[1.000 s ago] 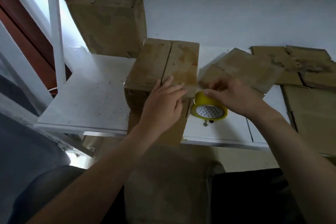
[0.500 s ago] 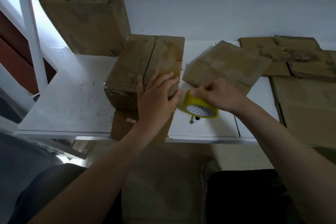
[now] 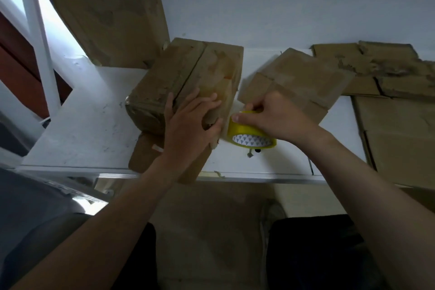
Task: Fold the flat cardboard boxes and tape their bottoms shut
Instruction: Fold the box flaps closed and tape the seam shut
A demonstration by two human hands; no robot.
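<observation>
- White table (image 3: 77, 129): bare stretch at centre left, its near edge crossing mid-frame.
- Flat cardboard (image 3: 400, 129) covers the right side.
- Folded box (image 3: 188, 77) sits at centre, its near flap overhanging the table edge.
- Left hand (image 3: 188, 125) presses the box's near end, fingers spread flat.
- Right hand (image 3: 275, 115) grips the yellow tape roll (image 3: 249, 135), just beside the box's right edge.

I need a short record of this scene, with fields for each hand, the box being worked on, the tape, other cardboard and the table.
left hand: lies flat on the folded box, pressing its flaps
right hand: grips the yellow tape roll beside the box's right edge
box state: flaps closed, seam on top
other cardboard: flat boxes at right; open box at back left
table: white
</observation>
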